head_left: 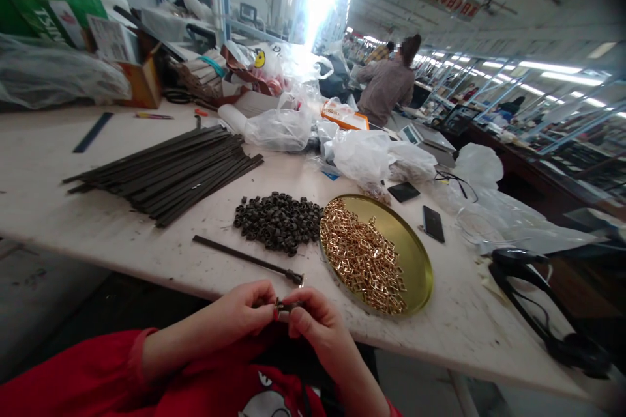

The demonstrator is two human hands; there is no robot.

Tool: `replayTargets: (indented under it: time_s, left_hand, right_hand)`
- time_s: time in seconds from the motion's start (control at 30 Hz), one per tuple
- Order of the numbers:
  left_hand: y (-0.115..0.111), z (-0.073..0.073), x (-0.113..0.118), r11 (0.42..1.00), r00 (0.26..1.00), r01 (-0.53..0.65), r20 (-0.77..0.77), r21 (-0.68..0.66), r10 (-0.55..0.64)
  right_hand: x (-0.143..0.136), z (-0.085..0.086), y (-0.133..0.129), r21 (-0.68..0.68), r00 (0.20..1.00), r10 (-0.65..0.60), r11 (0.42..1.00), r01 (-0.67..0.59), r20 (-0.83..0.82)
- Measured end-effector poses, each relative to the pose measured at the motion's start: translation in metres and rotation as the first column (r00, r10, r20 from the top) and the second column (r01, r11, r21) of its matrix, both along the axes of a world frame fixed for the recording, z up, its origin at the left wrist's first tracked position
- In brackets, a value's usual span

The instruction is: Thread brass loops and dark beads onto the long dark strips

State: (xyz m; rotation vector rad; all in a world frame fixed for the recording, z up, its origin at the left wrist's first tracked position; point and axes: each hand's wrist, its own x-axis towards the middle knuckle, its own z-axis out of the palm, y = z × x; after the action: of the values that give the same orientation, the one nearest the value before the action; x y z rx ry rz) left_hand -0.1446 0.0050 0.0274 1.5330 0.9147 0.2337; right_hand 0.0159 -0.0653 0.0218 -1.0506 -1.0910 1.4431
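At the table's near edge, my left hand (pixel 244 309) is closed in a pinch on a small metal buckle (pixel 277 308). My right hand (pixel 320 324) pinches a short dark strap piece (pixel 292 305) against it; the fingers hide much of both parts. Just beyond them lies a dark strap (pixel 244 254) with a buckle fitted at its right end. A pile of small dark loops (pixel 278 220) sits farther back. To its right, a round gold tray (pixel 415 254) carries many gold buckles (pixel 362 257). Several dark straps (pixel 171 169) are bundled at the left.
Behind the piles are plastic bags (pixel 362 153), a black flat object (pixel 403 191) and a phone (pixel 433 224). Black headphones (pixel 538 319) rest at the right edge. A box (pixel 141 81) stands at the back left. Another person (pixel 386 88) is farther off, facing away.
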Motion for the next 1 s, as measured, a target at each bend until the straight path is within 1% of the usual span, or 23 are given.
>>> replayTargets:
  time_s: [0.1,0.2,0.3,0.4,0.47,0.57,0.63,0.67,0.77,0.83,0.87,0.93,1.0]
  left_hand:
    - [-0.001,0.004,0.000,0.998,0.999,0.010,-0.033,0.055,-0.008]
    - [-0.002,0.004,0.001,0.996,0.999,0.011,-0.050,0.086,-0.007]
    - [-0.003,0.000,0.003,0.997,0.998,0.008,-0.057,0.072,-0.004]
    - [-0.002,-0.005,0.005,0.995,0.998,0.008,-0.061,0.098,-0.002]
    - [-0.001,-0.006,0.006,0.995,0.998,0.004,-0.060,0.103,0.003]
    - [0.000,-0.004,0.007,0.997,0.999,0.001,-0.044,0.081,0.003]
    - [0.000,-0.002,0.008,0.999,1.000,0.000,-0.029,0.034,0.001]
    - [0.000,-0.001,0.009,1.000,1.000,-0.008,-0.017,-0.016,0.008]
    - [-0.003,0.000,0.011,0.976,0.998,-0.036,0.045,-0.213,0.047]
    - [-0.005,0.000,0.012,0.954,0.993,-0.050,0.084,-0.296,0.078]
    - [-0.007,0.000,0.013,0.946,0.991,-0.054,0.098,-0.319,0.090]
    - [-0.009,0.001,0.014,0.928,0.987,-0.060,0.118,-0.367,0.110]
    - [-0.010,0.002,0.014,0.912,0.985,-0.065,0.123,-0.405,0.125]
  right_hand:
    - [0.005,-0.002,0.001,-0.080,0.996,0.078,0.993,-0.082,-0.051]
    - [0.008,-0.009,0.001,-0.101,0.998,0.067,0.993,-0.067,-0.003]
    - [0.008,-0.014,0.002,-0.017,0.991,-0.007,1.000,0.009,0.130]
    - [0.006,-0.016,0.003,0.113,0.953,-0.098,0.991,0.069,0.286]
    - [0.005,-0.016,0.003,0.175,0.925,-0.129,0.982,0.069,0.358]
    - [0.006,-0.014,0.001,0.189,0.927,-0.101,0.981,0.034,0.361]
    - [0.008,-0.012,0.000,0.189,0.927,-0.070,0.982,-0.001,0.368]
    - [0.009,-0.010,-0.001,0.199,0.915,-0.062,0.980,-0.020,0.398]
    - [0.012,-0.006,-0.003,0.275,0.833,-0.078,0.957,-0.091,0.547]
    - [0.011,-0.004,-0.005,0.316,0.784,-0.097,0.940,-0.131,0.613]
    - [0.010,-0.003,-0.006,0.317,0.773,-0.098,0.938,-0.139,0.627]
    - [0.009,-0.002,-0.006,0.263,0.780,-0.075,0.958,-0.117,0.622]
    - [0.008,-0.002,-0.006,0.153,0.827,-0.031,0.986,-0.067,0.562]
